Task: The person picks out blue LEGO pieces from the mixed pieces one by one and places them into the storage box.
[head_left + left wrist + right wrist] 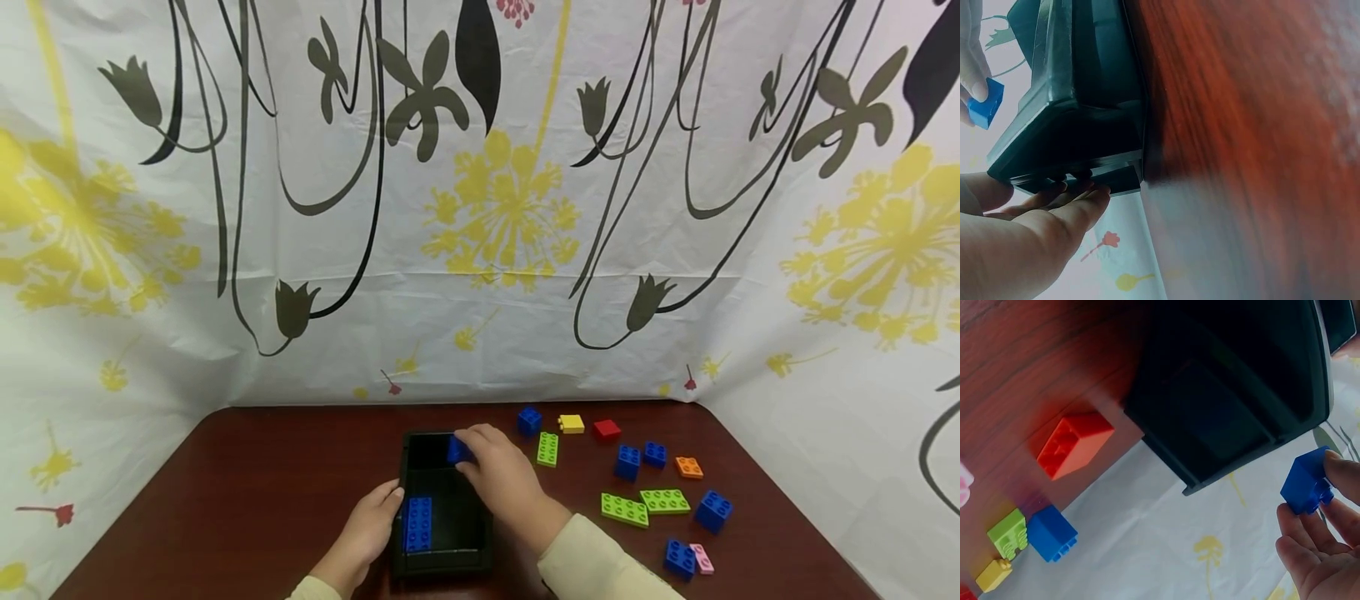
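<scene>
A black plastic box (442, 562) stands on the table, and a long blue toy brick (417, 523) lies inside at its left. My left hand (363, 525) grips the box's left side; in the left wrist view its fingers curl under the rim. Over the far right corner of the box, my right hand (506, 479) pinches a small blue brick (458, 450). The right wrist view shows that blue brick (1305, 481) tilted between thumb and fingers, apart from the box wall.
Right of the box lie several loose bricks: blue (529, 421), yellow (572, 424), red (607, 430), light green (624, 509), orange (688, 467) and pink (702, 558). An orange-red brick (1075, 445) shows near the box in the right wrist view. A patterned white cloth (487, 333) hangs behind the brown table (285, 483).
</scene>
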Motion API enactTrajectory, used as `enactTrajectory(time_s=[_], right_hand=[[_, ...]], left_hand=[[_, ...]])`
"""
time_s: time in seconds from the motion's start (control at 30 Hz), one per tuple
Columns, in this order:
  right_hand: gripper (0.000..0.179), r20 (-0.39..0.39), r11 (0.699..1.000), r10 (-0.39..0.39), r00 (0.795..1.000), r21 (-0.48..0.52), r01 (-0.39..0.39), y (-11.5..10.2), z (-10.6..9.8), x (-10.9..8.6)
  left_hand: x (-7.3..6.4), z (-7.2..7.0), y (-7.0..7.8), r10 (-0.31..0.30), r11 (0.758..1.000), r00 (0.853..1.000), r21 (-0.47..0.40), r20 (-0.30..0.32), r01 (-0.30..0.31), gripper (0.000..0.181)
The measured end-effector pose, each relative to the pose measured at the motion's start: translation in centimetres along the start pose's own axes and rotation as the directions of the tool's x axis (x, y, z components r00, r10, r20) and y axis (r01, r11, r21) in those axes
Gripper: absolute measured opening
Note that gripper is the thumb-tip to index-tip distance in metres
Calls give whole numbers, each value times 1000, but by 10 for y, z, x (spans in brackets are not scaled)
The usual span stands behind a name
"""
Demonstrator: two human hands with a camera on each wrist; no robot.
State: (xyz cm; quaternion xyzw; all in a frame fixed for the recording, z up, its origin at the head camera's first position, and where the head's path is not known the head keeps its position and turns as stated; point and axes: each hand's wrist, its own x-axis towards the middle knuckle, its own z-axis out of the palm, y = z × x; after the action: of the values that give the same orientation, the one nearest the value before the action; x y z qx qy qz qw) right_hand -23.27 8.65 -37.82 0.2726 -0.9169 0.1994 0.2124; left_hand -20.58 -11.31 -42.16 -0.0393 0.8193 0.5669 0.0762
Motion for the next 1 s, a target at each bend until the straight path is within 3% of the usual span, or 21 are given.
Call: enactTrajectory(time_s=[0.2,0.47,0.8,1.0], right_hand=[[38,26,1000,25,999,-12,-25,-3,7,2],[38,139,998,64,988,-9,-63,-11,13,9],[39,289,993,121,950,-41,-114,-16,26,16],[39,336,991,134,932,-49,-125,-17,30,18]], left_hand=[[0,1,0,-5,1000,1000,11,-7,5,53],[-1,1,1,30,999,999,-9,-13,-31,50],[-3,2,-1,60,998,998,-17,-25,-61,49],[-2,0,-1,48,999,999,-14,-24,-49,50]])
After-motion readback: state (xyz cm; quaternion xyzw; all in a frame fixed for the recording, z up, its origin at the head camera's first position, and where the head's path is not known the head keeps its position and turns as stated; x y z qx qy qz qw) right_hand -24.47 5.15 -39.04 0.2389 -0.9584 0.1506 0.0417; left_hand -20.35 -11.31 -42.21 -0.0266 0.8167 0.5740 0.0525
